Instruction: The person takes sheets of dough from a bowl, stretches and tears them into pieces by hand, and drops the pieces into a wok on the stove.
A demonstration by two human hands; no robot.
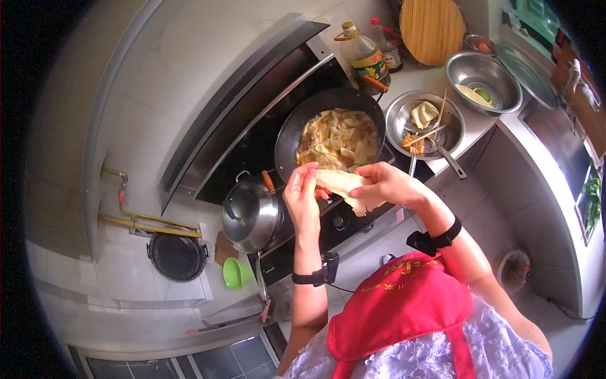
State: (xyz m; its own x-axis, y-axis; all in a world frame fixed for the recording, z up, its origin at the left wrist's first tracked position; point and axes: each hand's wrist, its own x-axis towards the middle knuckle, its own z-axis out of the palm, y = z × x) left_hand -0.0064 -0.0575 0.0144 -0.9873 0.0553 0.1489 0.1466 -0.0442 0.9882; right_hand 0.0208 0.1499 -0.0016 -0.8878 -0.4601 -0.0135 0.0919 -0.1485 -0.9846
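A flat, pale sheet of dough (344, 183) with a ragged lower edge is stretched between my two hands, in front of the wok's near rim. My left hand (304, 192) pinches its left end. On the right end, my right hand (382, 184) is closed with the thumb on top. Beyond them the dark wok (287, 136) holds many pale dough pieces (339, 139) in brownish liquid. To the right, a steel bowl (457, 129) holds a lump of dough (424, 114), chopsticks, a ladle and orange-brown bits.
Left of the wok stands a lidded steel pan (249, 215), with a green bowl (235, 273) and a black pan (177, 256) farther left. An oil bottle (366, 54) stands behind the wok. Another steel bowl (485, 79) sits at the back right, near a round wooden board (432, 31).
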